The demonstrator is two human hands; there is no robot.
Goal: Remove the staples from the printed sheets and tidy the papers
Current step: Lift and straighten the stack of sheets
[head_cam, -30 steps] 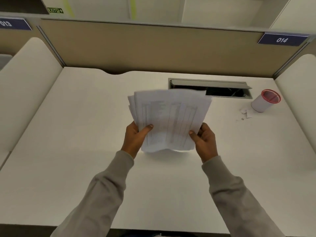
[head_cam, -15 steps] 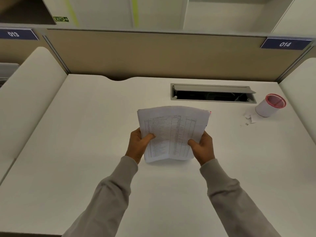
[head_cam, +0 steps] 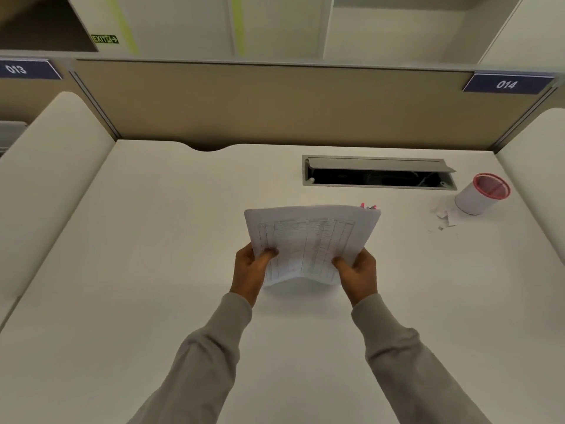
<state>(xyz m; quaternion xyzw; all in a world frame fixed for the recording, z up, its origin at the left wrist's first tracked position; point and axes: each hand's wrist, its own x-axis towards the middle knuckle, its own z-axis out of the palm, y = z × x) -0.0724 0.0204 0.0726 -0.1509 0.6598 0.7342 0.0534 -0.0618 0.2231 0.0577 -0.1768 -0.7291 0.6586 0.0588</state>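
Note:
A stack of printed sheets (head_cam: 308, 240) with table lines stands tilted over the middle of the white desk (head_cam: 153, 270), its lower edge near the desk top. My left hand (head_cam: 249, 270) grips the stack's lower left side, thumb on the front page. My right hand (head_cam: 357, 273) grips the lower right side the same way. The sheets look roughly squared, with edges slightly fanned at the top. A small pink and grey object (head_cam: 368, 206) peeks out just behind the stack's top right corner; most of it is hidden.
A white cup with a red rim (head_cam: 481, 194) lies tipped at the right, with small paper scraps (head_cam: 444, 217) beside it. An open cable tray slot (head_cam: 379, 175) sits at the back. Beige partitions and white side panels enclose the desk.
The fanned sheets have been drawn together and lowered toward the desk. Both hands keep their grip on the stack's sides.

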